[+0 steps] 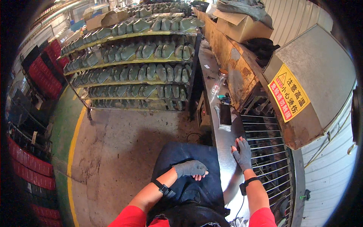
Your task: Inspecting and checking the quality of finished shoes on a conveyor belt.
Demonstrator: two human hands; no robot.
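Stacks [32, 162] of red and black stand farthest left of the fingers, well apart from both hands. Nearer, a yellow line [70, 162] edges the green strip, and brown-grey floor [121, 132] spreads from it to the lap, giving room beside the left elbow. Beyond the left fingers, well ahead, a wheeled rack [151, 34] carries rows of grey-green moulded pieces [140, 53].

The left hand [190, 168], in a grey glove with bare tips, rests on the dark lap [189, 148]; its fingers [198, 177] curl loosely, and whether they enclose anything I cannot tell.

Just right of them runs the narrow metal worktop [226, 147]. On it, ahead of the right fingers, lie a dark phone [225, 114] on a white cloth [225, 128] and, farther off, a lidded clear jar [218, 83].

The right hand [244, 154] lies at the worktop's right edge, fingers [239, 140] relaxed, grasping nothing visible. Immediately right, a barred grille [268, 146] begins; beyond, a grey metal hood [317, 75] overhangs.
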